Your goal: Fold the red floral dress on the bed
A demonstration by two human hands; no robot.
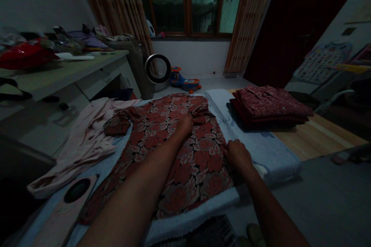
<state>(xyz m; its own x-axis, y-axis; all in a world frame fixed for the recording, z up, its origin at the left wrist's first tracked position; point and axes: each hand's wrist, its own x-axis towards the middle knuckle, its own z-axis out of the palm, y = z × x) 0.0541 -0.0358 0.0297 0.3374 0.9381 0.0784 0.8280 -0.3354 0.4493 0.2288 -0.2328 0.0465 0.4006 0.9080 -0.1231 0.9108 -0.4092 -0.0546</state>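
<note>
while your left hand [184, 124] lies flat mid-frame on the floral garment [174, 150], its length running toward the upper centre, your right hand [238, 155] pinches its right edge.

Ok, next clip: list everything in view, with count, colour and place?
floral garment: one, red-brown, spread on the pad at centre.
pale pad: one, light blue-grey, under the garments.
pink garment: one, pale pink, left of the floral one.
folded clothes: one stack, dark red, on the pad's far right.
fan: one, dark ring, on the floor by the curtain.
toy car: one, blue and orange, under the window.
desk: one, pale, left, cluttered.
left hand: flat on the floral garment's upper part.
right hand: at the garment's right edge.
</note>
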